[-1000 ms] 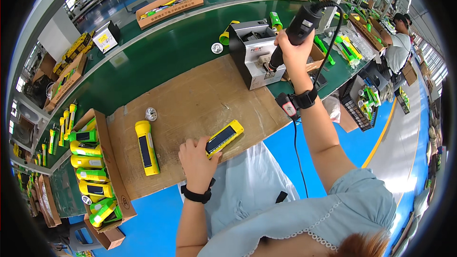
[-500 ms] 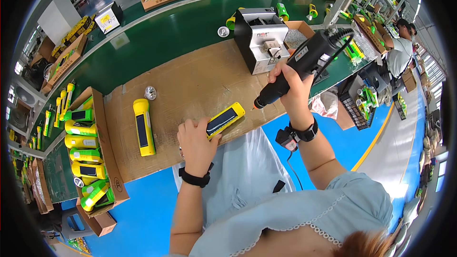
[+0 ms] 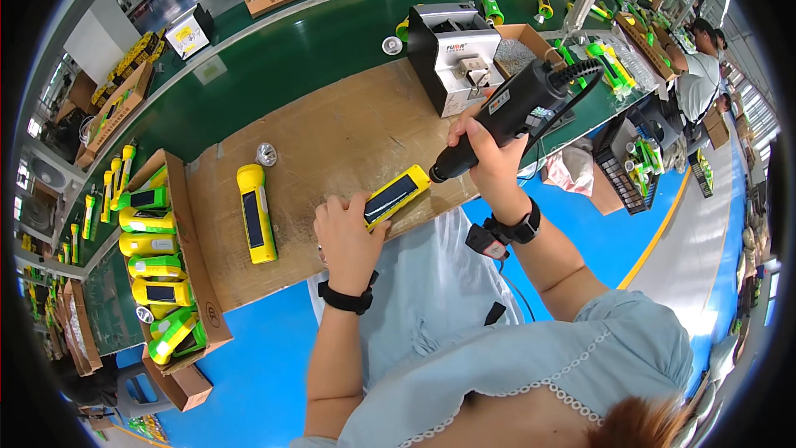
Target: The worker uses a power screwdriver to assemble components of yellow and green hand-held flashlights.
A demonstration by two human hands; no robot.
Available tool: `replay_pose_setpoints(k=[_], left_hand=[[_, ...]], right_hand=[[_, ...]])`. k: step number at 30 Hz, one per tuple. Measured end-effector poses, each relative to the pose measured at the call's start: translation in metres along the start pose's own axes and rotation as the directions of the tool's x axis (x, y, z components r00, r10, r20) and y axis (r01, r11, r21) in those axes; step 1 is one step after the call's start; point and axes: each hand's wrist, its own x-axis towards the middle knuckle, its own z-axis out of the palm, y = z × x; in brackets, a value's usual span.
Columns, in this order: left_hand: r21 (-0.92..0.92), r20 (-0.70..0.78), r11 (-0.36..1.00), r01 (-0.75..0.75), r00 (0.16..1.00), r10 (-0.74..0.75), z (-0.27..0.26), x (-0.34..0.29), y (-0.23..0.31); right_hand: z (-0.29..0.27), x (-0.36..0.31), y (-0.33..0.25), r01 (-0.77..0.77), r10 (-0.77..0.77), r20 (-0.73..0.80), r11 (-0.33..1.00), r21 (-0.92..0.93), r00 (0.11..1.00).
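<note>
My left hand [image 3: 347, 236] is closed around the head end of a yellow flashlight [image 3: 393, 197] with a dark solar panel on its upper face, holding it on the brown cardboard [image 3: 311, 158]. In my right hand [image 3: 491, 153] is a black electric screwdriver [image 3: 507, 113], tilted, its cord trailing from the back end. Its tip meets the tail end of the flashlight, or is just beside it; the bit itself is hidden. A second yellow flashlight [image 3: 255, 214] lies to the left of my left hand. Just beyond it sits a small silver reflector [image 3: 266, 154].
At the left stands a carton [image 3: 199, 270] full of yellow and green flashlights. A black-and-silver screw feeder machine [image 3: 454, 56] stands behind the screwdriver, with an open box [image 3: 521, 46] beside it. On the right, a black crate [image 3: 623, 168] holds parts. A co-worker [image 3: 701, 75] is far right.
The screwdriver has moved left and down, so its tip has come from short of the flashlight to its tail end. My left hand still holds the flashlight.
</note>
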Motion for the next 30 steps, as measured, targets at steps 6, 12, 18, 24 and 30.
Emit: replay_pose_setpoints(k=[6,12,18,24,30], left_hand=[[-0.012,-0.035,0.999,-0.047,0.998,0.047,0.003,0.001,-0.004],[0.015,-0.012,0.999,-0.035,0.999,0.035,0.003,0.002,-0.004],[0.034,-0.042,0.997,-0.066,0.997,0.068,0.005,0.004,-0.007],[-0.017,0.024,0.997,-0.074,0.997,0.074,0.004,0.014,-0.014],[-0.205,0.331,0.977,0.062,0.943,0.01,-0.005,0.042,-0.036]], right_hand=[[0.007,-0.005,0.009,-0.015,0.019,0.041,0.996,-0.084,0.999],[0.01,0.002,0.023,0.006,0.014,0.072,0.962,-0.273,0.997],[0.015,0.005,0.021,-0.079,0.088,0.045,0.981,-0.177,0.995],[-0.013,0.042,-0.006,0.073,-0.07,-0.06,0.997,0.038,0.996],[-0.045,0.106,-0.019,0.321,-0.396,-0.183,0.885,-0.336,0.9]])
